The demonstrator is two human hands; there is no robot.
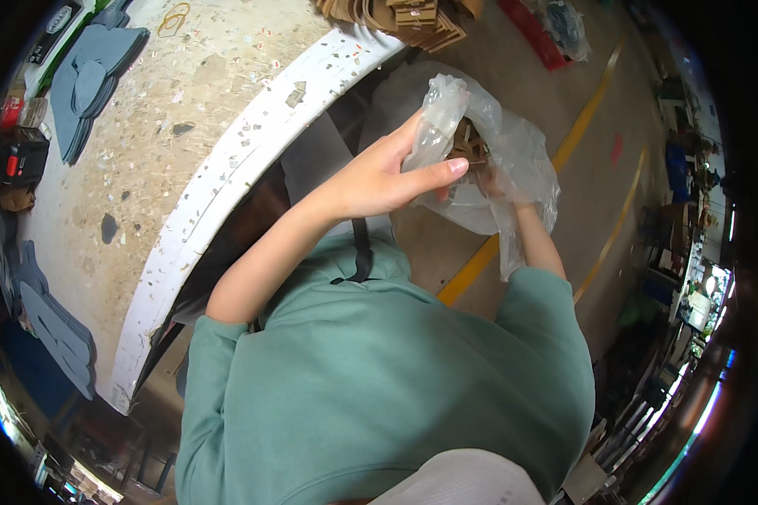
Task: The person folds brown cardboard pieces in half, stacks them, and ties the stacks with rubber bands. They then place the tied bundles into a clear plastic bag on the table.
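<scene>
A clear plastic bag [526, 156] is held up beside the table, its mouth facing me. My left hand [387, 172] grips the bag's near left rim, thumb stretched across the opening and fingers partly covered by the film. Several small brown pieces [470, 145], like cardboard or thin board, show inside the mouth. My right hand [501, 183] is at the bag's right side, mostly behind or within the cloudy plastic. Its fingers are hidden, so its grip cannot be made out.
To the left is a worn worktable [219, 109] with a white edge. Stacked brown cut pieces [413, 21] lie at its far end. Grey-blue cut sheets [88, 84] and a black and red battery tool [24, 158] sit along its left side. A red tray [535, 34] stands on the floor beyond.
</scene>
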